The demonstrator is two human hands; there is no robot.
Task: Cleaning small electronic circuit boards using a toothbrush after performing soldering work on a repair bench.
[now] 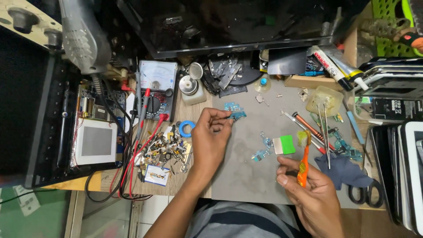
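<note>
**Small blue board in one hand, orange brush in the other**

Your left hand [211, 139] pinches a small blue circuit board [235, 112] at its fingertips, lifted just over the top part of the grey mat [246, 172]. The fingers are curled tight on the board's edge. Your right hand [313, 194] is closed around an orange toothbrush [303, 163], bristles up, low on the mat near you.

Between your hands lie more little blue board pieces [263, 150] and a green and white scraper [284, 144]. To the right are tweezers [326, 132], a copper-coloured tool [310, 128], a dark blue cloth [346, 172] and black scissors [365, 194].

The mat sits on a wooden bench [194, 110] — it is very full. Left of your left hand is a blue ring [186, 128], a heap of tiny metal parts [165, 150] and a meter with a dial [156, 88] with red and black wires. Further left is an open device with a grey square screen [96, 141].

At the back a dark monitor [220, 22] stands over a small round tin [188, 84]. On the right edge phones are stacked — tubes of glue [335, 66] lie by them. Pale floor tiles [154, 211] show under the bench.
</note>
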